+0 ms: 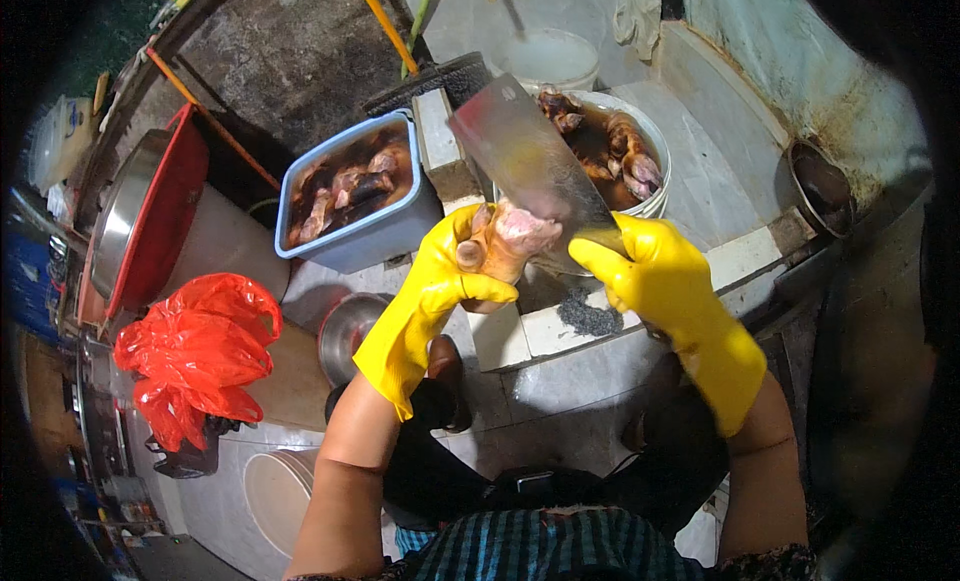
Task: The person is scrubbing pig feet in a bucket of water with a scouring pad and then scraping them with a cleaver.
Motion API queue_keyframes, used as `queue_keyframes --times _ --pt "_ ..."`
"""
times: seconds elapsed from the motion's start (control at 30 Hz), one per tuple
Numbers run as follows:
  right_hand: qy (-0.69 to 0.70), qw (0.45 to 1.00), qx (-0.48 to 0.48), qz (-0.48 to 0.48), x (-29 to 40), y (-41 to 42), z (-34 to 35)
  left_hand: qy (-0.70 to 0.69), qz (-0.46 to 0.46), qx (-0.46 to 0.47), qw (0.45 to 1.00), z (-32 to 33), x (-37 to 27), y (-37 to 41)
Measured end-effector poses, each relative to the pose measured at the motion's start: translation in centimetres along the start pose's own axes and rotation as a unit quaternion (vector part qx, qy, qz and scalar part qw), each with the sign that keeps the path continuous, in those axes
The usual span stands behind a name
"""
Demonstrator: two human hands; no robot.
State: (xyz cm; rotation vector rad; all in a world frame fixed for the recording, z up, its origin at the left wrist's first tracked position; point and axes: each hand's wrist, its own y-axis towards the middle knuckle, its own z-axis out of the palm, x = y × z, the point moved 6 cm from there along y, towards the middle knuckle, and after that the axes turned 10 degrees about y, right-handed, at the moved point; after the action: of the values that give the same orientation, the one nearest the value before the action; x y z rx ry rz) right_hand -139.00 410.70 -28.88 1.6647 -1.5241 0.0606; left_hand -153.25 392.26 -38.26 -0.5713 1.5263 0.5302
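Note:
A pig's trotter [517, 239] is gripped in my left hand [450, 262], which wears a yellow rubber glove. Its pale, scraped skin faces up and the toes point toward my fingers. My right hand [645, 269], gloved the same way, holds a cleaver [525, 146] by its handle. The broad blade slants up and to the left, blurred, right beside the trotter; whether it touches the skin I cannot tell. Behind the blade stands a white bucket [660, 146] with browned trotters [634, 157] in brown liquid. More trotters [352, 183] lie in liquid in a blue rectangular tub [349, 254].
A white-tiled ledge [547, 333] below my hands bears a dark scouring pad [590, 314]. A steel bowl [349, 337] sits on the floor at left, near a red plastic bag [202, 348] and a red basin [161, 213]. A second white bucket [547, 55] stands behind.

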Motion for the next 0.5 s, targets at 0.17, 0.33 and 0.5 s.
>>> queue_keyframes --times 0.17,0.33,0.5 --pt "0.057 0.998 0.034 -0.018 -1.8 -0.7 0.6 0.077 0.031 -0.011 0.996 1.0 -1.0 -0.4" --pt "-0.015 0.993 -0.112 0.022 -3.8 0.5 0.0 -0.129 -0.047 0.012 0.99 2.1 0.9 -0.6" --pt "0.434 0.833 0.038 0.341 -3.1 0.0 1.7 -0.308 -0.03 0.108 0.945 2.0 3.6 0.5"
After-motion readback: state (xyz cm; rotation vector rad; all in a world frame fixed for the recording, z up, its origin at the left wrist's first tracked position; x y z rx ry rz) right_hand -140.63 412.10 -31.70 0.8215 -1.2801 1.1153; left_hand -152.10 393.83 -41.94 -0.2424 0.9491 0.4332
